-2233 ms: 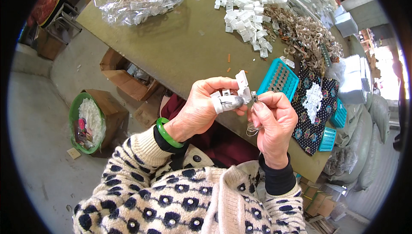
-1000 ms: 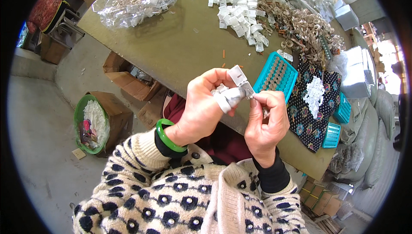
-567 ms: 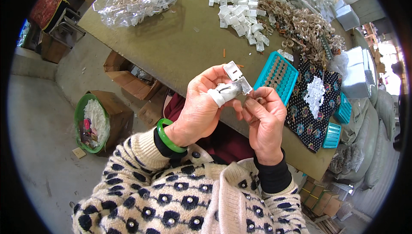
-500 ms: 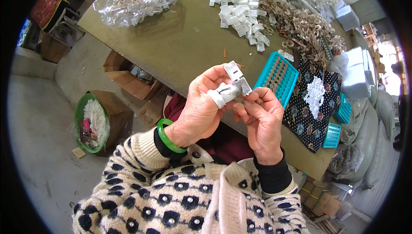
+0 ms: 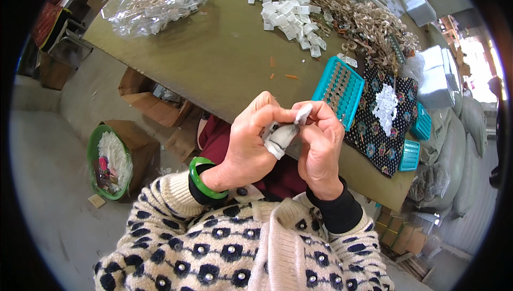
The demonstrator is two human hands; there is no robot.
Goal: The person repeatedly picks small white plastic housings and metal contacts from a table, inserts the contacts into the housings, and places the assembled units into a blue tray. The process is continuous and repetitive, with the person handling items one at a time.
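Both of my hands meet over the near edge of the table. My left hand (image 5: 243, 144), with a green bangle at the wrist, is closed around a small white plastic case (image 5: 303, 113). A white wrapping (image 5: 280, 140) with a dark line around it covers one of its digits. My right hand (image 5: 323, 149) pinches the case from the other side, fingers curled and pressed together. Only the pale lid edge shows between the fingertips; the rest of the case and anything inside it are hidden. Right of my hands lies a turquoise tray (image 5: 351, 100) with rows of small round metallic pieces.
White plastic cases (image 5: 288, 16) lie heaped at the back, beside tangled brownish strands (image 5: 368, 24). A clear bag (image 5: 160, 2) sits far left. White bits (image 5: 386, 108) rest on a dark patterned cloth (image 5: 368, 141). A green basin (image 5: 96, 181) and cardboard box (image 5: 155, 107) stand left.
The case was open with its lid raised; now the lid is tilted down between my fingers. My right hand has moved up and closed onto it. The view has shifted slightly.
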